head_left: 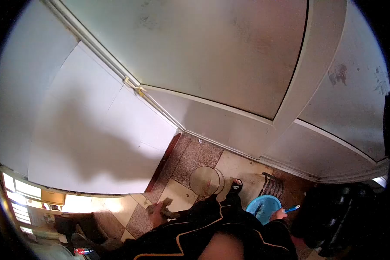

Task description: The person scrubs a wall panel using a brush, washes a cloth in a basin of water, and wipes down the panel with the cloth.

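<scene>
At the lower middle, my left hand (157, 218) is closed around a crumpled grey-brown cloth (168, 209), held above the tiled floor. On the right, my right hand (277, 214) is closed at the rim of a light blue basin (273, 200). A blue handle (293, 209) with a pale part sticks out to the right of its fingers. Inside the basin lies a dark, long shape that is too small to make out.
A round, clear-looking disc (204, 181) lies on the tiles near a sandalled foot (236, 185). A dark slatted object (272, 185) is behind the basin. Glass-and-metal panels (203, 52) and a white board (86, 125) rise ahead. Black bulky material (333, 216) is at right.
</scene>
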Action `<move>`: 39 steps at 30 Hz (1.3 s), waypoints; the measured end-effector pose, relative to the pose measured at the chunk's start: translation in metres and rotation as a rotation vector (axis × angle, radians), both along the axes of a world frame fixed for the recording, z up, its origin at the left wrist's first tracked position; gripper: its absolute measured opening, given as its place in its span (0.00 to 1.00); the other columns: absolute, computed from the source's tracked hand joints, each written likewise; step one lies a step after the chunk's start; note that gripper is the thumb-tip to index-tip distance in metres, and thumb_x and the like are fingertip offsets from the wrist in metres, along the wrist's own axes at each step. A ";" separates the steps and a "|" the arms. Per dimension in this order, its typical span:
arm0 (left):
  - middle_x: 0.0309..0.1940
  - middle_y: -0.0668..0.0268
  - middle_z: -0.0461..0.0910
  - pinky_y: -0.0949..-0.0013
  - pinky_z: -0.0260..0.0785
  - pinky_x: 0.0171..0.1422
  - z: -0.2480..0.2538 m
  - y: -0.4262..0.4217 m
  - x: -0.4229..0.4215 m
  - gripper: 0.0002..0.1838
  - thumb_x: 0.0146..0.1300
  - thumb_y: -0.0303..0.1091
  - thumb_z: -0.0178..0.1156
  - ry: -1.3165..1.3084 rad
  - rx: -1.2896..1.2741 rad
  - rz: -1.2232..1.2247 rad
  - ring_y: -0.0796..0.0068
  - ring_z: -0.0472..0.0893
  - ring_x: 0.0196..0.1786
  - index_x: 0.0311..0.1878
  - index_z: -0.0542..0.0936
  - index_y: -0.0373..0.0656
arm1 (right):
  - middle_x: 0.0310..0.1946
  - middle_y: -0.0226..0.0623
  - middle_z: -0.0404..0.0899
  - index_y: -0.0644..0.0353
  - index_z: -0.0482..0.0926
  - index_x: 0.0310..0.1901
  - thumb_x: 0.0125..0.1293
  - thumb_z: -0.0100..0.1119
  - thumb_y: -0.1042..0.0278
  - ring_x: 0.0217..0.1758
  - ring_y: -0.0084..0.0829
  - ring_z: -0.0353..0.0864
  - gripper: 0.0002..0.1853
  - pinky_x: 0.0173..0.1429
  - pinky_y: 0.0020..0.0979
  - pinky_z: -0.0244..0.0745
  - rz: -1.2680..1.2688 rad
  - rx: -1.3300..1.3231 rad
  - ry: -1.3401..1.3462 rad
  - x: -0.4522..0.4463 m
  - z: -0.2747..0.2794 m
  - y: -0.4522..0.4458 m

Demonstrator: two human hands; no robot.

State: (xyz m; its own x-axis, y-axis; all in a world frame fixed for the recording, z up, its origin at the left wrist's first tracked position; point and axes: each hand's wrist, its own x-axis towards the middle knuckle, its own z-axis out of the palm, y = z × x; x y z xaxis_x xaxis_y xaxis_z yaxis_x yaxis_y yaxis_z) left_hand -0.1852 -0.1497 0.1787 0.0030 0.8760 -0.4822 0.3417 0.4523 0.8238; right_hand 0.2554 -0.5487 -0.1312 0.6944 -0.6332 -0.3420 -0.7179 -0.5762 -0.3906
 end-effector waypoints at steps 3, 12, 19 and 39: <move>0.44 0.59 0.81 0.59 0.76 0.46 -0.068 0.038 -0.030 0.24 0.57 0.34 0.69 0.024 0.135 0.152 0.63 0.81 0.44 0.56 0.73 0.39 | 0.38 0.55 0.79 0.64 0.71 0.50 0.65 0.56 0.49 0.37 0.51 0.80 0.24 0.42 0.49 0.74 0.071 0.154 -0.187 0.064 -0.050 0.107; 0.39 0.59 0.81 0.61 0.70 0.53 -0.102 0.153 -0.062 0.13 0.67 0.35 0.59 0.311 0.342 0.374 0.66 0.80 0.42 0.47 0.77 0.33 | 0.56 0.47 0.71 0.54 0.75 0.56 0.65 0.59 0.66 0.57 0.50 0.73 0.18 0.55 0.48 0.73 1.155 -0.182 -0.494 0.136 -0.050 0.268; 0.34 0.54 0.80 0.59 0.73 0.47 -0.279 0.389 0.207 0.15 0.55 0.35 0.64 0.398 0.094 -1.300 0.55 0.82 0.43 0.42 0.78 0.35 | 0.63 0.47 0.65 0.56 0.74 0.57 0.56 0.54 0.87 0.63 0.45 0.70 0.26 0.64 0.39 0.67 1.061 1.064 -0.074 0.083 -0.103 0.466; 0.51 0.56 0.82 0.52 0.73 0.56 -0.743 0.293 0.205 0.28 0.50 0.52 0.66 0.507 0.038 -2.758 0.55 0.81 0.54 0.52 0.82 0.44 | 0.54 0.34 0.75 0.55 0.74 0.53 0.67 0.55 0.72 0.63 0.47 0.70 0.13 0.62 0.44 0.69 1.907 0.663 0.051 -0.014 -0.317 0.591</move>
State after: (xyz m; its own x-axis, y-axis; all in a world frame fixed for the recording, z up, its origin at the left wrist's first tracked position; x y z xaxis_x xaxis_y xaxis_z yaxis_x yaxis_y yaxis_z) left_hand 0.0198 0.1432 -0.5645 0.2697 -0.6032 -0.7506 -0.1451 -0.7961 0.5876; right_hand 0.2417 0.0420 -0.4487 0.1770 0.9626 -0.2053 0.5017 -0.2677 -0.8226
